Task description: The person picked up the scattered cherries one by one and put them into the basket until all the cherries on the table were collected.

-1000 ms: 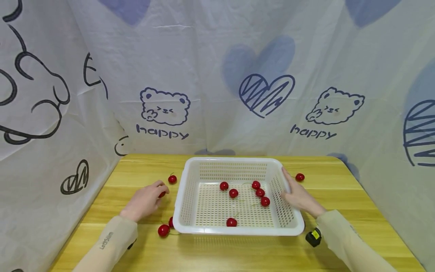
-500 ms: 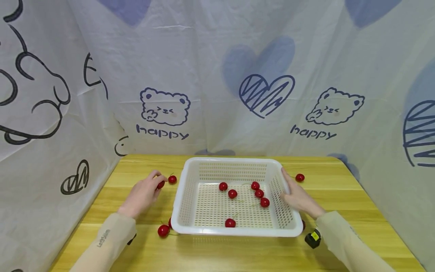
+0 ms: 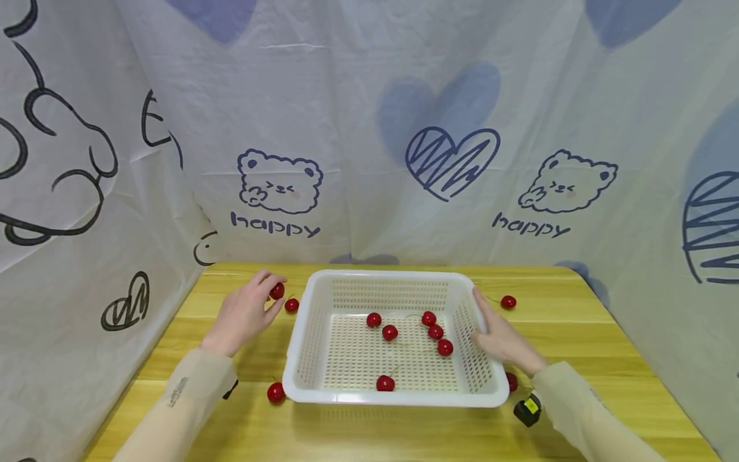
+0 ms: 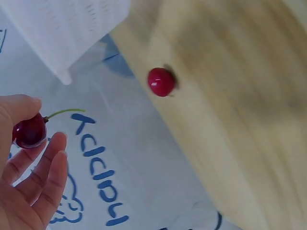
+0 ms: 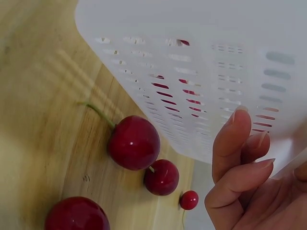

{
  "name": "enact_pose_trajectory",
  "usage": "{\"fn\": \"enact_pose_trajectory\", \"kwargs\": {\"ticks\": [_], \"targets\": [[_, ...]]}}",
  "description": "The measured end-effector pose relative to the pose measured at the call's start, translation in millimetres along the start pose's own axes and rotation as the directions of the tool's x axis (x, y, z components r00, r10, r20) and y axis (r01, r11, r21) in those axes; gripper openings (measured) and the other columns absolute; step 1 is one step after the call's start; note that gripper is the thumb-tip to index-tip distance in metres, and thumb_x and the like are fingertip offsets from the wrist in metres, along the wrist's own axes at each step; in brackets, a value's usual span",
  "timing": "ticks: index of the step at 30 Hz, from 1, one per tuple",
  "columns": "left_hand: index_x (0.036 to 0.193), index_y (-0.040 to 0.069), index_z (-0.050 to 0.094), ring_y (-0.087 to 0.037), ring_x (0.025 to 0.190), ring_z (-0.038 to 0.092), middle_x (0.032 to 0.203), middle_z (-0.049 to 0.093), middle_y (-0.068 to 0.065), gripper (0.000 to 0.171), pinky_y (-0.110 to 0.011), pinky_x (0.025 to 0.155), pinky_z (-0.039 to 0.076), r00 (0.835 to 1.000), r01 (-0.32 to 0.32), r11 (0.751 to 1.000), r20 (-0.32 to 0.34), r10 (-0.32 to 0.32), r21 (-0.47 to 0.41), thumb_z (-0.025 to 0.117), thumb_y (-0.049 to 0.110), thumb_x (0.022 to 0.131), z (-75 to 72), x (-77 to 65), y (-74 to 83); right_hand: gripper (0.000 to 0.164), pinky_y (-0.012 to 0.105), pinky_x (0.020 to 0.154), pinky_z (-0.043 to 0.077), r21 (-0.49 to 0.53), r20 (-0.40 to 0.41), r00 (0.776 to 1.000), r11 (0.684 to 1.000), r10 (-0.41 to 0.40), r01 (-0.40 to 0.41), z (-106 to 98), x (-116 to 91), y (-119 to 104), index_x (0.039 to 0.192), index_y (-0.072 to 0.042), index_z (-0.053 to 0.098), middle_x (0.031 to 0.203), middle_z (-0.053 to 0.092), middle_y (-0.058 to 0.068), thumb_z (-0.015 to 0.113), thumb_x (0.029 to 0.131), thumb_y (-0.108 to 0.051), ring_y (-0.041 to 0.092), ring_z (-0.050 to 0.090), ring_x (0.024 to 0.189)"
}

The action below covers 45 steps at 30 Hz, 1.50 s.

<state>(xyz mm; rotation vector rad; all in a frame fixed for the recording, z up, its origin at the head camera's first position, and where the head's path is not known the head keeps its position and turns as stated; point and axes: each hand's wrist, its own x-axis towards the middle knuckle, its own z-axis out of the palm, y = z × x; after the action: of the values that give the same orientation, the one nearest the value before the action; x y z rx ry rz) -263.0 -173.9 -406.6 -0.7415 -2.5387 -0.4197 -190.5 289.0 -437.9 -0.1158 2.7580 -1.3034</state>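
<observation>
Between thumb and fingers, my left hand [image 3: 241, 314] pinches a red cherry [image 4: 31, 132] with a green stem, raised above the table left of the basket. Below it on the wood lies another cherry [image 3: 291, 305]. My right hand [image 3: 508, 340] grips the right end of a white perforated plastic basket [image 3: 398, 399]; in the right wrist view its fingers [image 5: 230, 143] lie along the outside of the wall. The basket is held up off the table. Several cherries sit on its floor, among them one cherry [image 3: 385, 384] by the near wall.
One cherry [image 3: 276, 393] lies at the basket's near left corner. On the right, one cherry [image 3: 508, 302] lies toward the back and another cherry [image 3: 511, 382] by the near corner. The wooden table [image 3: 612, 385] meets a printed cloth [image 3: 369, 128] behind and at both sides.
My left hand has moved toward the back and lifted the cherry. The basket has shifted slightly left and nearer, hiding a cherry at its left and uncovering one by its near right corner.
</observation>
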Motion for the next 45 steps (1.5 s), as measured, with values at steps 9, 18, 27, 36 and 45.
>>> {"fn": "enact_pose_trajectory", "kwargs": {"ticks": [9,18,27,36,45], "targets": [[0.117,0.01,0.059,-0.02,0.076,0.059,0.109,0.058,-0.006,0.035,-0.036,0.063,0.053,0.999,-0.027,1.0,-0.028,0.027,0.002,0.068,0.025,0.087,-10.2,29.8,24.3,0.092,0.037,0.053,0.055,0.0,-0.002,0.999,0.999,0.033,-0.033,2.7,0.3,0.6,0.152,-0.023,-0.005,0.149,0.012,0.035,0.052,0.085,0.002,0.04,0.063,0.086],[0.114,0.011,0.06,-0.019,0.076,0.061,0.103,0.059,-0.004,0.031,-0.036,0.064,0.052,0.994,-0.089,0.996,-0.059,0.088,-0.02,0.065,0.028,0.089,-6.3,57.2,53.2,0.091,0.037,0.052,0.055,0.002,-0.002,0.999,0.999,0.036,-0.036,3.1,-1.0,-2.7,0.153,-0.02,-0.004,0.145,0.018,0.039,0.051,0.083,0.002,0.039,0.064,0.085],[0.112,0.011,0.061,-0.015,0.079,0.06,0.101,0.06,-0.002,0.028,-0.032,0.067,0.052,0.981,-0.173,0.984,-0.099,0.167,-0.053,0.064,0.025,0.088,6.7,78.5,78.0,0.091,0.038,0.054,0.056,0.011,0.0,1.0,1.0,0.028,-0.028,2.4,-0.8,-3.9,0.152,-0.019,-0.004,0.147,0.016,0.038,0.051,0.083,0.002,0.041,0.063,0.087],[0.112,0.013,0.061,-0.012,0.079,0.059,0.1,0.061,0.001,0.026,-0.028,0.069,0.052,0.982,-0.184,0.98,-0.061,0.179,-0.079,0.062,0.028,0.09,24.9,90.5,101.0,0.092,0.037,0.053,0.056,0.016,-0.003,0.999,0.999,0.034,-0.034,3.3,-0.7,-2.2,0.152,-0.021,-0.004,0.147,0.017,0.038,0.051,0.083,0.001,0.04,0.063,0.087],[0.115,0.016,0.06,-0.01,0.082,0.059,0.104,0.061,0.003,0.029,-0.028,0.072,0.052,0.985,-0.17,0.98,-0.006,0.17,-0.108,0.063,0.03,0.09,41.3,92.6,118.2,0.093,0.038,0.053,0.055,0.025,0.003,0.999,0.999,0.036,-0.036,1.8,-1.4,-2.2,0.152,-0.022,-0.005,0.148,0.014,0.037,0.051,0.083,0.002,0.041,0.063,0.086]]}}
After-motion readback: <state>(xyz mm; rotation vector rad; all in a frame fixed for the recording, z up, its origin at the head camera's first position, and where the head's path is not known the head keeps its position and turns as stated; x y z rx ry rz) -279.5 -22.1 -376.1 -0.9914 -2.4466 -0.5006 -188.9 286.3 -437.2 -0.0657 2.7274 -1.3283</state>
